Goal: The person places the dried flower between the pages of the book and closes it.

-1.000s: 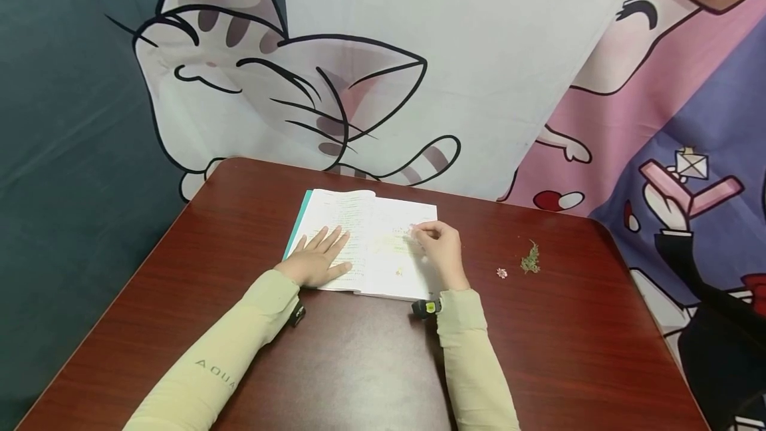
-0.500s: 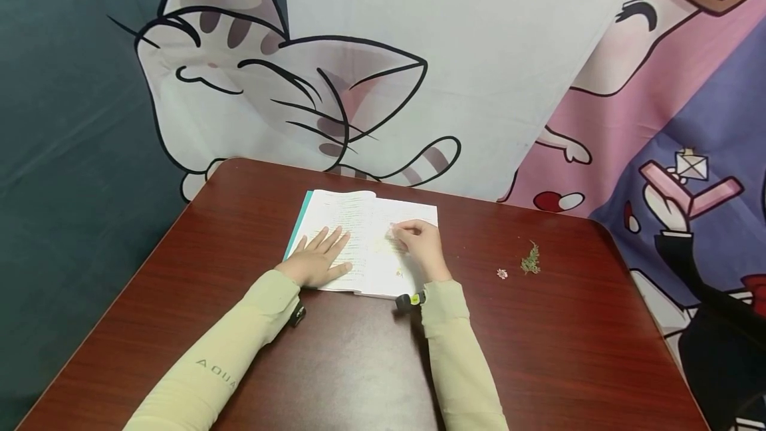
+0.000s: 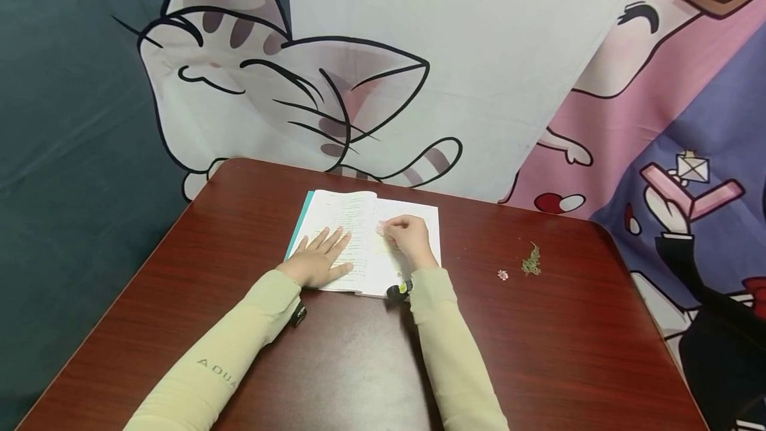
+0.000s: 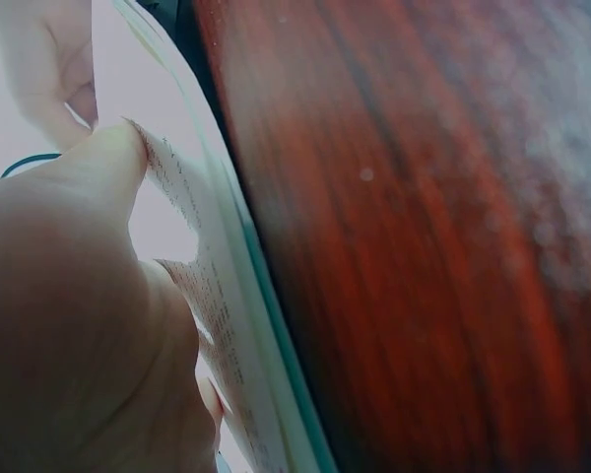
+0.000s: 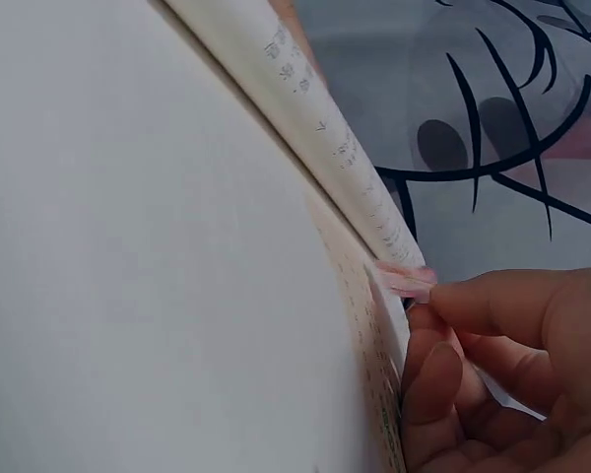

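Observation:
An open book (image 3: 335,208) with a teal cover edge lies on the table. My left hand (image 3: 317,265) rests flat on its left page, fingers spread; the left wrist view shows the thumb (image 4: 118,158) against the printed paper. Over the right page, close to the spine, my right hand (image 3: 411,239) pinches a small pale pink dried flower (image 5: 406,280) between thumb and forefinger. Whether the flower touches the paper I cannot tell. Low on the right page lies a tiny yellowish piece (image 3: 399,274), partly covered by the wrist camera.
On the reddish-brown table (image 3: 359,364), right of the book, lie a small pink-and-white flower (image 3: 503,275) and a dried green sprig (image 3: 530,261). A cartoon cloth backdrop (image 3: 479,72) hangs behind the table's far edge.
My right hand has moved left across the right page towards the spine, still pinching the pink flower. The left hand has stayed in place.

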The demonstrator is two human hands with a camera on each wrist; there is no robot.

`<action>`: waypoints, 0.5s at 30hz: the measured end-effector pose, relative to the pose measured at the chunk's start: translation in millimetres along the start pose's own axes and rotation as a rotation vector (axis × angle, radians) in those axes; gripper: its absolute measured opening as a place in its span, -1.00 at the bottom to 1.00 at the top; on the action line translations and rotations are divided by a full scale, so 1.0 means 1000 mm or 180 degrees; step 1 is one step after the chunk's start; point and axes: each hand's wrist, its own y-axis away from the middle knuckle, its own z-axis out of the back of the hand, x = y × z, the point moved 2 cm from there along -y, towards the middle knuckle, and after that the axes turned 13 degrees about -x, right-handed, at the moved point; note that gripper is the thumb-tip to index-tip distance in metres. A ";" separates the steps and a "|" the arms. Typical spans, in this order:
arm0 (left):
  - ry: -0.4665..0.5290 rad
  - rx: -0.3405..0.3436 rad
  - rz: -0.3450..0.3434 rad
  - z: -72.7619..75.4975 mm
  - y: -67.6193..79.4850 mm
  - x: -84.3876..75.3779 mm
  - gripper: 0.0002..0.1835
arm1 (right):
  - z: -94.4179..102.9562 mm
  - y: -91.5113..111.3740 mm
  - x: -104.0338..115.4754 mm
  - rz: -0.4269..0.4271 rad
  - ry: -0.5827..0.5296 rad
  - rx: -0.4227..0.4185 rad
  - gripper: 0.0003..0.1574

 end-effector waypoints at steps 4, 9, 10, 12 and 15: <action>0.0009 -0.0007 0.0004 0.000 -0.001 0.001 -0.15 | -0.003 0.000 0.002 0.0043 0.0198 -0.0039 -0.88; 0.0023 -0.0014 0.0007 0.004 0.002 -0.002 -0.15 | -0.005 -0.001 0.002 0.0068 0.0300 -0.0048 -0.88; 0.0015 -0.0006 0.0009 0.005 0.003 -0.003 -0.15 | -0.005 -0.002 0.002 0.0078 0.0309 -0.0050 -0.88; 0.0016 -0.0009 0.0001 0.006 0.004 -0.005 -0.14 | -0.005 -0.002 0.001 0.0095 0.0335 -0.0062 -0.90; -0.0010 -0.0008 -0.0004 0.005 0.003 -0.004 -0.14 | -0.005 -0.002 0.000 0.0131 0.0375 -0.0078 -0.93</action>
